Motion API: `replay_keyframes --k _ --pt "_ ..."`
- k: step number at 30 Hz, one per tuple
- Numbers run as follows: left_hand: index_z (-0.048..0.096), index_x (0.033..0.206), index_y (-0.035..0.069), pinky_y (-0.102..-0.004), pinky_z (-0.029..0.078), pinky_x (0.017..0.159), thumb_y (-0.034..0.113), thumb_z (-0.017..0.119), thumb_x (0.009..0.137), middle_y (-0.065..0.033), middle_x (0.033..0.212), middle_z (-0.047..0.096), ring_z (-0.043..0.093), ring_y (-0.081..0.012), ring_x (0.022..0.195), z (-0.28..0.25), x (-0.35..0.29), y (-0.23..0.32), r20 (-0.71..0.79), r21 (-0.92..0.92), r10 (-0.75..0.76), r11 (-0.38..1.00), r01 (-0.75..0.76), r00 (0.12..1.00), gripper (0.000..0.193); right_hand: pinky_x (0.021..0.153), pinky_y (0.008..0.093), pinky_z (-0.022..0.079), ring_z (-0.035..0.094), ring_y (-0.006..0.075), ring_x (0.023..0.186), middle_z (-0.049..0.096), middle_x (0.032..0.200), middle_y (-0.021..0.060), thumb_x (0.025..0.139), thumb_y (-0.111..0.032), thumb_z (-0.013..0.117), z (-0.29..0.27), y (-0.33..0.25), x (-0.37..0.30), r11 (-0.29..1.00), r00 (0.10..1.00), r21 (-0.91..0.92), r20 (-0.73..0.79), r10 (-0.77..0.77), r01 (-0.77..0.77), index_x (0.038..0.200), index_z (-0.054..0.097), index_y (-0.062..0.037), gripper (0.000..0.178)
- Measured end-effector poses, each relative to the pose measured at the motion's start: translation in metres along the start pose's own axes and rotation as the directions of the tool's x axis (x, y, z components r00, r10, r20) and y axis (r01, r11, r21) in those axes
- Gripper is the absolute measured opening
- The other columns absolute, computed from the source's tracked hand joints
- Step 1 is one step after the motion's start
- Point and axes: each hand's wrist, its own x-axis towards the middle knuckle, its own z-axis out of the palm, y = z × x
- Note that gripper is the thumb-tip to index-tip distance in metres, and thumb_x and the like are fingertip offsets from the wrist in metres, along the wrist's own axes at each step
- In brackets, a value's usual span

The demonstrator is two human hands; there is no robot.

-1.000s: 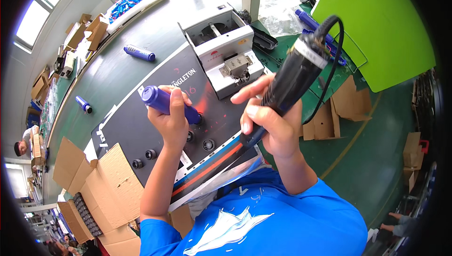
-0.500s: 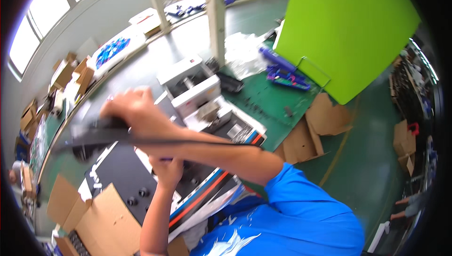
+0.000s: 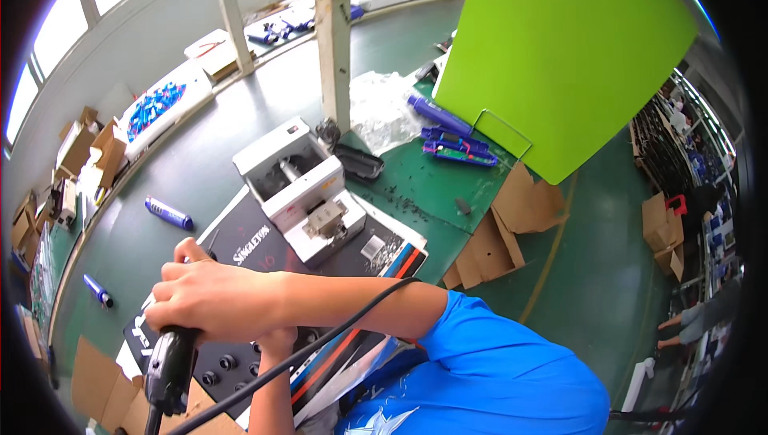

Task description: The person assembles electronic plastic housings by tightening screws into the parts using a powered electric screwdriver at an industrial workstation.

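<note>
My right hand (image 3: 212,295) is wrapped round a black corded electric screwdriver (image 3: 171,367). Its thick end and cord point down toward the lower left, and a thin dark tip shows past my fingers. The black cable (image 3: 320,331) runs up across my right forearm. Beneath that forearm is my left hand (image 3: 277,342); its fingers are hidden, so what it holds does not show. Small black round parts (image 3: 227,361) lie on a dark printed board (image 3: 240,255) beside it. A white screw feeder (image 3: 300,187) stands just beyond my hands.
Two blue cylindrical parts, one nearer (image 3: 98,291) and one farther (image 3: 169,213), lie on the green table at left. An open cardboard box (image 3: 100,379) sits at lower left. Blue casings (image 3: 460,147) and clear plastic (image 3: 384,111) lie beside a large lime-green panel (image 3: 560,67).
My right hand has come down and nearer with the screwdriver. My left hand has slipped lower behind the right forearm. The view has shifted, and the blue parts at left now show.
</note>
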Motion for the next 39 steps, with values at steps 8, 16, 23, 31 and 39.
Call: replay_keyframes --k 8,16,23,31,39 --pt "0.067 0.094 0.001 -0.0369 0.051 0.075 0.018 0.072 0.078 -0.0138 0.091 0.070 0.067 -0.0245 0.083 0.020 0.046 0.057 0.068 0.061 -0.001 0.998 -0.003 0.998 0.024 0.090 0.0431 0.033 0.059 0.0257 0.094 0.061 0.087 0.0033 0.069 -0.008 0.070 -0.026 0.015 -0.016 0.987 0.996 -0.154 -0.078 0.036 -0.047 0.096 0.057 -0.0153 0.031" --pt "0.049 0.088 0.005 -0.0286 0.048 0.050 0.019 0.071 0.085 -0.0042 0.066 0.053 0.056 -0.0144 0.053 0.008 0.130 0.078 0.065 -0.514 -0.589 0.673 0.533 0.806 0.027 0.088 0.0349 0.047 0.060 0.0157 0.077 0.060 0.082 0.0056 0.093 -0.026 0.065 -0.096 -0.007 -0.041 0.921 0.094 0.354 -0.935 0.343 0.162 0.090 0.059 -0.0047 0.022" --pt "0.044 0.112 -0.002 -0.0370 0.058 0.063 0.017 0.073 0.080 -0.0126 0.089 0.057 0.063 -0.0214 0.070 -0.071 0.222 -0.001 0.183 -0.309 -0.849 0.429 0.849 0.496 0.048 0.074 0.0281 0.044 0.044 0.0100 0.074 0.043 0.082 0.0005 0.096 -0.030 0.060 -0.126 -0.085 -0.185 0.777 0.104 0.528 -0.843 0.527 0.343 0.092 0.046 -0.0093 0.025" --pt "0.055 0.117 -0.001 -0.0438 0.051 0.072 0.012 0.049 0.089 -0.0145 0.094 0.060 0.063 -0.0294 0.084 -0.144 0.274 -0.123 -0.381 -0.145 -0.711 0.677 0.721 0.591 0.032 0.066 0.0258 0.045 0.047 0.0078 0.070 0.047 0.078 -0.0015 0.096 -0.029 0.060 -0.089 -0.101 -0.261 0.736 -0.249 0.671 -0.701 0.669 0.090 0.098 0.051 -0.0106 0.021" --pt "0.060 0.121 0.015 -0.0484 0.034 0.108 0.003 0.059 0.082 -0.0129 0.131 0.054 0.045 -0.0301 0.130 -0.164 0.202 -0.090 0.380 0.920 -0.284 0.013 -0.392 0.881 0.041 0.059 0.0262 0.045 0.048 0.0087 0.064 0.048 0.074 -0.0006 0.097 -0.019 0.057 -0.078 -0.096 -0.252 0.765 -0.134 0.640 -0.766 0.629 -0.066 0.103 0.048 -0.0115 0.013"
